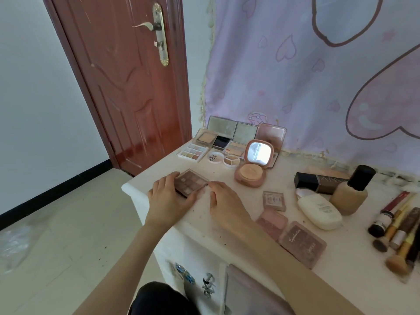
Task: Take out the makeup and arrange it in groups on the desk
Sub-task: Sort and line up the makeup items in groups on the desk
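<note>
Bright soft daylight, motion blur, edges warped

Dark red wooden door (127, 87) at left, shut, with brass lock plate (161, 34) and silver lever handle (145, 25). Pale tiled floor (56, 235) below, black skirting (54, 189) along white wall (34, 98). Lilac cartoon-heart cloth (295, 76) hanging behind. Crumpled clear plastic (16, 244) lying on floor at far left.

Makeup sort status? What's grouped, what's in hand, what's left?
Mostly done. Open palettes and compacts sit grouped at the back by the wall, bottles to the right, brushes at the far right. In hand: left hand grips a brown eyeshadow palette; right hand touches its corner. Left: placing it, perhaps also the three closed palettes near the right forearm.
</note>
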Demonstrator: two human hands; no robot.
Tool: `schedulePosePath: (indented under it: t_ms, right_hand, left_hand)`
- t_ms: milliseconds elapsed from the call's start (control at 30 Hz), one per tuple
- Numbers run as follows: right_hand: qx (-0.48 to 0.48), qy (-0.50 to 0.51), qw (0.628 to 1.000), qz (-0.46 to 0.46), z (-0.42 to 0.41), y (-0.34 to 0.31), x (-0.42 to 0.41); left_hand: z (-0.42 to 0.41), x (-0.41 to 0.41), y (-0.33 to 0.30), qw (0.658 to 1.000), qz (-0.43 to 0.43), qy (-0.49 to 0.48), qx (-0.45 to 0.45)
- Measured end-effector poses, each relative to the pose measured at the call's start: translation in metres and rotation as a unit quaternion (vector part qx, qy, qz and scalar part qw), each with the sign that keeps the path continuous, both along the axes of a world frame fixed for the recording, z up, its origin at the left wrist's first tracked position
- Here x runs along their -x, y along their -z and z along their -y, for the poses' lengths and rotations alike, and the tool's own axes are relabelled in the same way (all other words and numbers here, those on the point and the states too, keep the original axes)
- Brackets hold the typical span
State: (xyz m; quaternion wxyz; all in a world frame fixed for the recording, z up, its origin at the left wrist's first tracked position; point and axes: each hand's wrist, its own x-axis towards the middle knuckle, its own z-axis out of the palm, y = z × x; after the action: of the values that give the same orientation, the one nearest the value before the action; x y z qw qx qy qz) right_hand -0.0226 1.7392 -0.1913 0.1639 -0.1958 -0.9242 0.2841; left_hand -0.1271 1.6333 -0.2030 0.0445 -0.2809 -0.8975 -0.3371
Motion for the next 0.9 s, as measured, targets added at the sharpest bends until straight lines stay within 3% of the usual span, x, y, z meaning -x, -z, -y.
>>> schedulePosePath:
  t_ms: [133,300,467,667,900]
  right_hand:
    - [0.037,0.013,0.997,-0.063,0.002,0.004,-0.002]
    - [0.266,-0.002,0.948,-0.177,0.0,-0.002,-0.006]
    - [0.286,-0.036,0.934,-0.209,0.001,-0.001,-0.005]
    - [0.314,0.009,0.912,-0.262,0.0,-0.001,-0.002]
    - [0.256,-0.009,0.929,-0.266,0.0,0.002,0.0]
  left_hand:
    - [0.012,-0.007,-0.006,0.983,0.11,0.033,-0.145]
    - [0.008,-0.024,-0.025,0.954,0.182,0.07,-0.229]
    - [-0.005,-0.033,-0.039,0.944,0.242,0.057,-0.216]
    - [-0.009,-0.039,-0.048,0.945,0.255,0.091,-0.183]
    - [-0.005,-0.044,-0.058,0.955,0.238,0.094,-0.15]
